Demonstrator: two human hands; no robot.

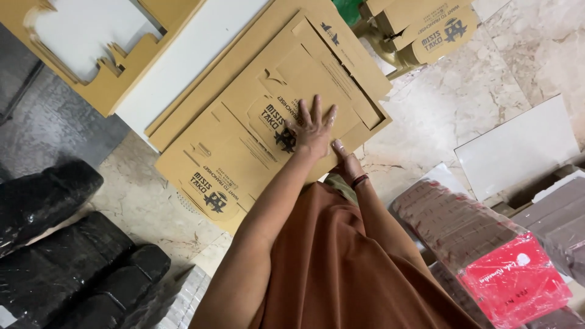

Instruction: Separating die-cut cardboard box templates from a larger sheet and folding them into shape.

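Below, seen from the head camera, the person worked over a stack of flat die-cut cardboard box blanks [256, 131] lying on the marble floor [463, 103]. The left hand [312, 131] lay palm down on the top blank, fingers spread and fully extended, so its grip was wide open and closed on nothing; it only pressed the sheet flat. The right hand [346, 163] sat just beside the near edge of the stack, touching it close to the left wrist; its fingers were curled under the edge or against it, and whether they had hold of the sheet could not be told. To do this step well, as judged from the frame, the pressing palm should sit on the panel beside the crease rather than on it, while the other hand works at the loose edge, so that the blank bends along its scored line and the sheets beneath do not slide. Farther from the person than the stack lay a white board [195, 55] and cardboard offcuts [116, 73] with cut-out outlines. Beyond the stack's far right corner stood several folded boxes [426, 30] of the same brown card. Right of the stack, near the person's knee, lay wrapped bundles of dark sheets [463, 225] with a red packet [515, 280] on top, and left of the stack sat black wrapped bundles [67, 244].
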